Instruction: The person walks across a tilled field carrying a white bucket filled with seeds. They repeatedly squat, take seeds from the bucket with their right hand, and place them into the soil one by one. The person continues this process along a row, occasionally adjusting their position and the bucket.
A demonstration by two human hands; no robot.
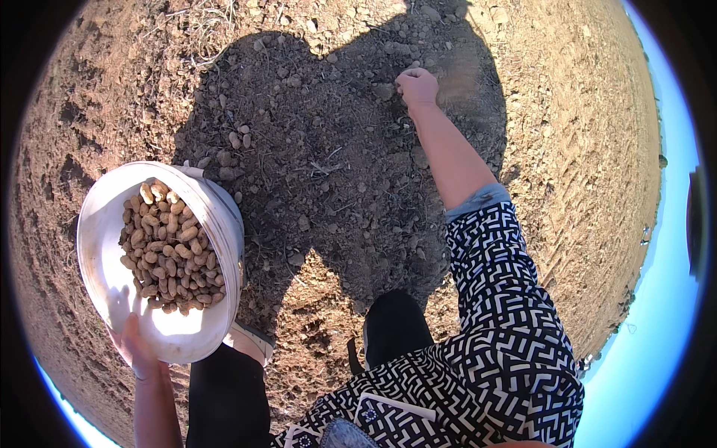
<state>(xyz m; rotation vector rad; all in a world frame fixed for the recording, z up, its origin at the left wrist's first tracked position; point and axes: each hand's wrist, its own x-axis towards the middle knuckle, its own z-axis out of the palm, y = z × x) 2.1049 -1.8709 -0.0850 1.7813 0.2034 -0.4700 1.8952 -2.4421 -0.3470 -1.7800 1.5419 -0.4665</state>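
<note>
A white plastic bucket leans toward me at the left, with a heap of unshelled peanuts against its inner wall. My left hand grips its near rim, thumb inside; the other fingers are partly hidden behind the wall. My right arm stretches far forward, and my right hand is down at the soil in my shadow. Its fingers are pinched together near some small clods. Whatever lies between the fingertips is hidden.
Dry brown soil with clods, stubble and bits of straw spreads all around. A few pale, rounded pieces, perhaps peanuts, lie beyond the bucket. My shoe is beside the bucket, and my dark-clad knee juts forward in the middle.
</note>
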